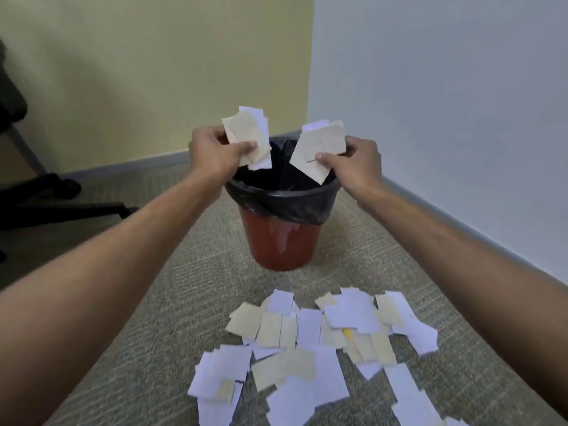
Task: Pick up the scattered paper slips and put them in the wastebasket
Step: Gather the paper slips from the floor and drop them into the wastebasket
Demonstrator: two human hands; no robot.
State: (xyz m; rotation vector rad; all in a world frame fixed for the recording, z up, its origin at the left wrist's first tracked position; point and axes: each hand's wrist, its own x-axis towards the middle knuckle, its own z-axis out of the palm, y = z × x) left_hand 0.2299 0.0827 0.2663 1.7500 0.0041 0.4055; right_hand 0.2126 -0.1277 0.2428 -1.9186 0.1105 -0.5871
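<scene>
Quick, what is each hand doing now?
Left hand: closed on paper slips.
Right hand: closed on another bunch.

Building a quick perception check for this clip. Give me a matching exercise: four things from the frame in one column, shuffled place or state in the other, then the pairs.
Column 1
1. left hand
2. right hand
3. wastebasket
4. paper slips on the carpet

Column 2
A. red, lined with a black bag, standing on the carpet near the wall corner
B. loose pile of white and cream pieces, nearer the camera than the basket
C. pinches a bunch of slips over the basket's right rim
D. pinches a bunch of slips over the basket's left rim

Pairs: 1-D, 2-C, 3-A, 4-B
</scene>
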